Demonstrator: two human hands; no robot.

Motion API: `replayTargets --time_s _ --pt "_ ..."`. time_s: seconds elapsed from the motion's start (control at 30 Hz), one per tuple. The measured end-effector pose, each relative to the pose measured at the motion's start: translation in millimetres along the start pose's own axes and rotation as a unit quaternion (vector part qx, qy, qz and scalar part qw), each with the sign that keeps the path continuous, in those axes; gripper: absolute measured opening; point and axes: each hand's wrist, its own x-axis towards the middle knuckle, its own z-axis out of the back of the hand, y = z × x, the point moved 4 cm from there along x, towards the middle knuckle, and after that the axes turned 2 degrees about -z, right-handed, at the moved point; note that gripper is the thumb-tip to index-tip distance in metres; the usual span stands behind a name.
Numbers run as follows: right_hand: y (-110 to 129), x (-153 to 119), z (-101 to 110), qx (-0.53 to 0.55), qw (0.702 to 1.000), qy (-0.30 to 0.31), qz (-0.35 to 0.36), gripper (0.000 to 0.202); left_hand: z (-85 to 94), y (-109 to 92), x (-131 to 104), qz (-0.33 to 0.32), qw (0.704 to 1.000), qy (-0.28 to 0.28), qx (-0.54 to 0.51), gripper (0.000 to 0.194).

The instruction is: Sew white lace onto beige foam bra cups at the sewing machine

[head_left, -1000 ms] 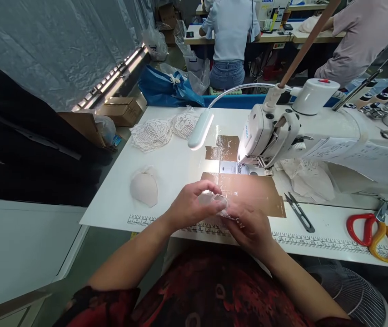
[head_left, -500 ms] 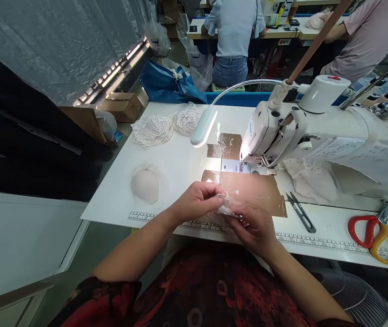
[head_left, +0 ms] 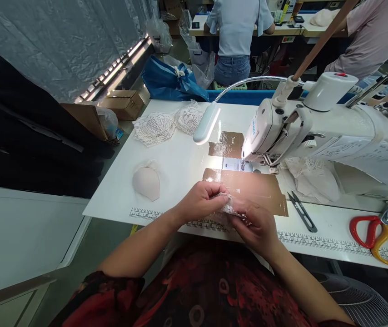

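Between my two hands, near the table's front edge, is a piece of white lace fabric (head_left: 228,206). My left hand (head_left: 206,200) pinches its upper left side with thumb and fingers. From the right, my right hand (head_left: 253,222) has its fingers closed on the same lace, partly covering it. Just beyond them stands a white sewing machine (head_left: 282,131), its needle area lit. Brown tape (head_left: 248,188) covers the bed in front of the needle. To the left lies a beige molded bra cup (head_left: 146,182) with sheer fabric around it.
Lace cups (head_left: 155,128) lie at the back left under the lamp (head_left: 206,123). On the right are thread snips (head_left: 302,212) and red-and-orange-handled scissors (head_left: 378,234). More pale fabric (head_left: 313,179) sits under the machine arm. A blue bag (head_left: 173,81) and seated people are beyond the table.
Both hands stay closed on the lace with barely any movement. The whole view has shifted slightly, so things sit a little further right.
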Motion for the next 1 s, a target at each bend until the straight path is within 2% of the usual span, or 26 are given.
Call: replayTargets --time_s 0.3,0.57,1.0 --pt "-4 -2 0 0.033 0.998 0.008 -0.054 0.014 1.3 2 -2 0.025 0.998 0.01 -0.049 0.024" --pt "-10 -4 -2 0.058 0.994 0.0 -0.091 0.009 6.0 8 1 0.03 0.994 -0.009 -0.104 0.019" --pt "-15 -3 -5 0.062 0.993 -0.005 -0.104 0.01 2.2 10 0 0.045 0.988 0.014 -0.149 0.016"
